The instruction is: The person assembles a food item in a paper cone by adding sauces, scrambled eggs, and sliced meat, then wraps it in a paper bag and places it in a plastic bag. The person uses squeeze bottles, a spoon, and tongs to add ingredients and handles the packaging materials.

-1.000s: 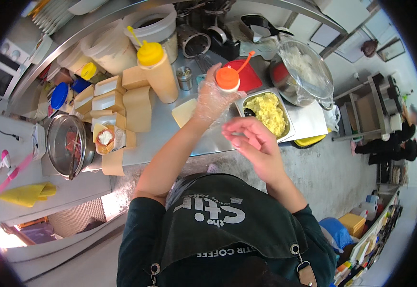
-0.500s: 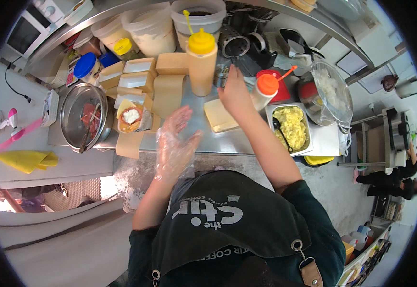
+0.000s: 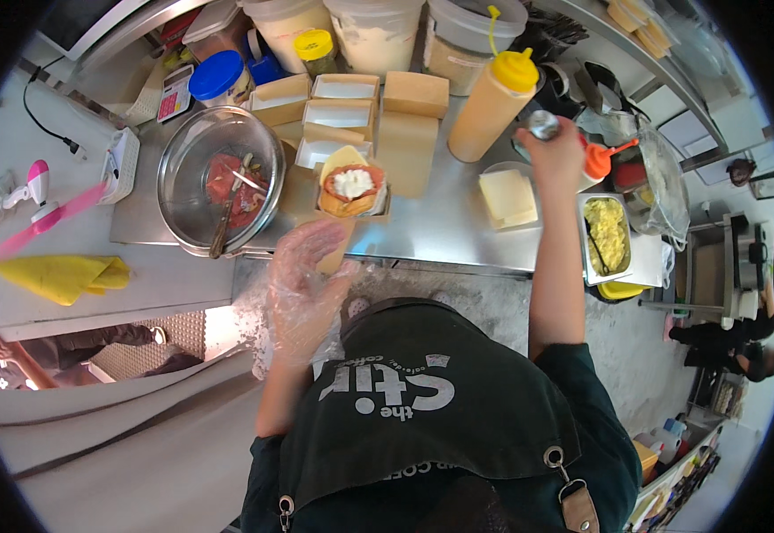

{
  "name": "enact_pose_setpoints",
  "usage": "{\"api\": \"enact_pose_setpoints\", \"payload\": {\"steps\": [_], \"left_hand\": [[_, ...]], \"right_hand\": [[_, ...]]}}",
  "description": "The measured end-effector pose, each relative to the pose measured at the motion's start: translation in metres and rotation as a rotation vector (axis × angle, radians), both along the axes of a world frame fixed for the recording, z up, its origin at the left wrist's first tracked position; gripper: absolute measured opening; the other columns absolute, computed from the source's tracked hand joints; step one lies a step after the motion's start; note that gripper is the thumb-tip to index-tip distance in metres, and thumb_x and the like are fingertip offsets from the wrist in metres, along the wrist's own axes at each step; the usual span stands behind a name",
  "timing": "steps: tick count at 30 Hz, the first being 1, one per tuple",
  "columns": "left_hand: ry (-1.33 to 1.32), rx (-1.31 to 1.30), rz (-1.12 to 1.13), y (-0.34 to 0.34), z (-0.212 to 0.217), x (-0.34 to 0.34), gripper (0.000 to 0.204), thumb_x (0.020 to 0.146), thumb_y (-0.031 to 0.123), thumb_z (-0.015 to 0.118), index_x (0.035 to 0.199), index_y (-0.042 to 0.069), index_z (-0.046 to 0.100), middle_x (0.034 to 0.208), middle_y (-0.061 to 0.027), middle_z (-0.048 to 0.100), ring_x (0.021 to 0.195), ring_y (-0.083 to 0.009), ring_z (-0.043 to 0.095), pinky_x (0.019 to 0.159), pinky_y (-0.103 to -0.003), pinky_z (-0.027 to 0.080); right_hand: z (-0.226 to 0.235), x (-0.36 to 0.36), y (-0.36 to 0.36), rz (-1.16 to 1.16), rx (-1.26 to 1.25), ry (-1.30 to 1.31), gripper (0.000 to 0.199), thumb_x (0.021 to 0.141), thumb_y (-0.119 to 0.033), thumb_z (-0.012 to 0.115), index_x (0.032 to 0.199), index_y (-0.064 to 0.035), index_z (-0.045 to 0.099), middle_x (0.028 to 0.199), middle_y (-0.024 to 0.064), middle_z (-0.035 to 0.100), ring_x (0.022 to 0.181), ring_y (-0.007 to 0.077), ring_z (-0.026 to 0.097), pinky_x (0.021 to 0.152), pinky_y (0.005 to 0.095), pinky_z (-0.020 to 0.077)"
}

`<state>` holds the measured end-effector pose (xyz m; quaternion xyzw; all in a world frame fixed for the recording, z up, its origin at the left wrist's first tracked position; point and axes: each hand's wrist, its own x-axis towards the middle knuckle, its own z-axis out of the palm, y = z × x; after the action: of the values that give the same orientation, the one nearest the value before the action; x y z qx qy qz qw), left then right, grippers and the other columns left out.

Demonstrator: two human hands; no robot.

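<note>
My right hand (image 3: 555, 147) is closed round a small shaker (image 3: 542, 125) with a silvery top, held above the counter between the tall yellow-capped squeeze bottle (image 3: 484, 111) and the orange-capped bottle (image 3: 593, 166). Just below that hand lie pale square slices (image 3: 506, 198), which look like cheese. My left hand (image 3: 302, 289), in a clear plastic glove, is open with its fingers spread and holds nothing. It hovers at the counter's front edge, nearest a brown card box containing a filled bread (image 3: 351, 186) topped with white sauce.
Open card boxes (image 3: 341, 118) stand behind the filled one. A steel bowl (image 3: 174, 218) of pink meat with tongs is at left. A steel pan (image 3: 591, 266) of yellow egg-like mix sits at right. Large tubs (image 3: 373, 35) line the back; a yellow cloth (image 3: 63, 274) lies far left.
My right hand has taken hold of the shaker and lifted it off the counter. My left hand has come down nearer my body. The view has shifted toward the left.
</note>
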<state>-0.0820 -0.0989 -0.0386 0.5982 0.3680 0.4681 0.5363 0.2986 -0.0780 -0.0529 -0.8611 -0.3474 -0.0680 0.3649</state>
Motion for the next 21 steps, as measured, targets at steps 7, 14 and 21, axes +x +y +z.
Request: {"api": "enact_pose_setpoints", "payload": {"steps": [7,14,21], "left_hand": [[-0.052,-0.026,-0.034,0.020,-0.007,-0.071,0.057,0.080,-0.014,0.071,0.132,0.000,0.053,0.123,-0.0150,0.064,0.116,-0.0233,0.063,0.104,-0.038,0.050],[-0.056,-0.013,-0.098,0.029,-0.013,-0.112,0.054,0.081,-0.013,0.071,0.131,0.000,0.054,0.121,-0.0140,0.063,0.113,-0.0225,0.064,0.102,-0.039,0.050],[-0.104,-0.063,-0.064,0.028,-0.015,-0.129,0.050,0.083,-0.009,0.071,0.130,0.000,0.055,0.119,-0.0141,0.064,0.113,-0.0221,0.063,0.101,-0.038,0.050]], "right_hand": [[0.041,-0.120,-0.052,0.499,0.797,1.302,0.057,0.090,-0.026,0.077,0.138,-0.0038,0.054,0.109,0.0089,0.066,0.096,0.0214,0.069,0.084,0.0363,0.0571],[0.045,-0.179,-0.017,0.545,0.038,0.297,0.059,0.073,-0.022,0.090,0.123,-0.0056,0.063,0.101,0.0100,0.069,0.092,0.0243,0.071,0.080,0.0356,0.0581],[0.049,-0.197,0.011,0.758,0.054,-0.116,0.043,0.067,-0.017,0.090,0.104,-0.0055,0.072,0.098,0.0113,0.071,0.091,0.0298,0.071,0.081,0.0358,0.0569]]}}
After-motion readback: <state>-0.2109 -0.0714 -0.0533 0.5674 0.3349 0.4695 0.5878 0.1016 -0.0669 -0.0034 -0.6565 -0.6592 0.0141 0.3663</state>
